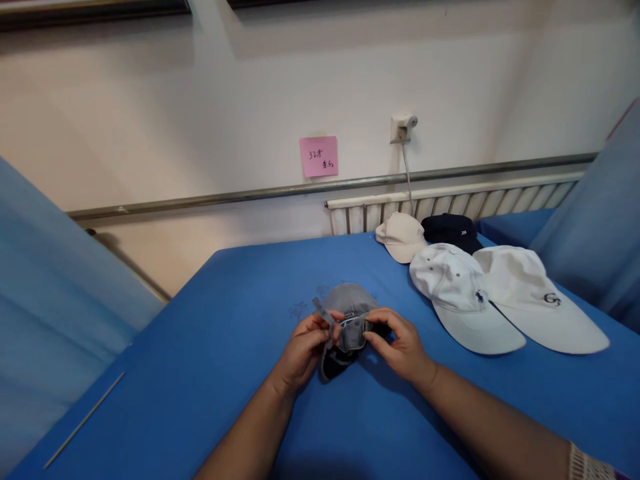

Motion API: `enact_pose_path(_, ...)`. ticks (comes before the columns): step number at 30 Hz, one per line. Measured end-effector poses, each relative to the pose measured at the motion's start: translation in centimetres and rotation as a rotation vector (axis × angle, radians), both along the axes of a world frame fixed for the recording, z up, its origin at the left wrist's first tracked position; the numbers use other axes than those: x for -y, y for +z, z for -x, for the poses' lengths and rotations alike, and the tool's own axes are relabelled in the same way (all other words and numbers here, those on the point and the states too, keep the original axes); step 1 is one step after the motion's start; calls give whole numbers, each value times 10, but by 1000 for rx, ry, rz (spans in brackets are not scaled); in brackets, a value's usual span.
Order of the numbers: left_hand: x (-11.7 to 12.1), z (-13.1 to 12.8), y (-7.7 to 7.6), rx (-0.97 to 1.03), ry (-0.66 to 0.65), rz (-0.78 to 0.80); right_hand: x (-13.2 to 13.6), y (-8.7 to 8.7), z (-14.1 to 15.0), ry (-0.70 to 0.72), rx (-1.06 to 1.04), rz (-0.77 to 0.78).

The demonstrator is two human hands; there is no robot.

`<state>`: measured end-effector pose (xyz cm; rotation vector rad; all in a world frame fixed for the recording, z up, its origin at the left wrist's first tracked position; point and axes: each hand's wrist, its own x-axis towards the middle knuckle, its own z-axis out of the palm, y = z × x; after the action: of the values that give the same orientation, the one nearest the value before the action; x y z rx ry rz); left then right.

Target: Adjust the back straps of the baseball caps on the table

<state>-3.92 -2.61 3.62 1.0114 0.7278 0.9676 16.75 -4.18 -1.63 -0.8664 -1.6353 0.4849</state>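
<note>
A grey baseball cap (350,294) is between my hands over the blue-covered table, with its back opening turned toward me. My left hand (304,350) pinches the cap's loose grey strap (321,309), whose free end sticks up past the fingers. On the other side, my right hand (401,347) is closed on the strap end with a small metal buckle (365,327). The strap halves are apart. Black shows along the cap's lower edge, and the rest of its brim is hidden.
To the right lie a beige cap (401,235), a dark navy cap (450,229), a pale cap (453,287) and a white cap (520,277). A thin stick (84,420) rests at the left. Behind stand a radiator (373,217) and blue curtains (55,320) at the side.
</note>
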Motion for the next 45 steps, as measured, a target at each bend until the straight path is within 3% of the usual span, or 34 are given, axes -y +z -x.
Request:
enact_pose_path(6,-3,7,1,-175,134,-83,0,-2,3,-3,1,27)
enact_pose_path(13,-9,17,13,-125,261,-97,-2,-4,2,-21,-62,66)
enact_pose_path(16,-10,14,12,-151,212,-51,-1,-3,2,-16,-70,70)
enact_pose_path(21,-7,-1,-5,-363,39,-21,1,-2,4,11,-95,107)
enact_pose_path(26,-4,-9,-16,-378,29,-54,1,-1,4,19,-81,96)
enact_pose_path(34,0,-12,-12,-426,69,-189,1,1,3,31,-27,35)
enact_pose_path(39,3,-16,-11,-348,97,-109,1,1,3,70,16,19)
enact_pose_path(45,4,-14,-9,-277,38,-19,1,1,3,94,48,25)
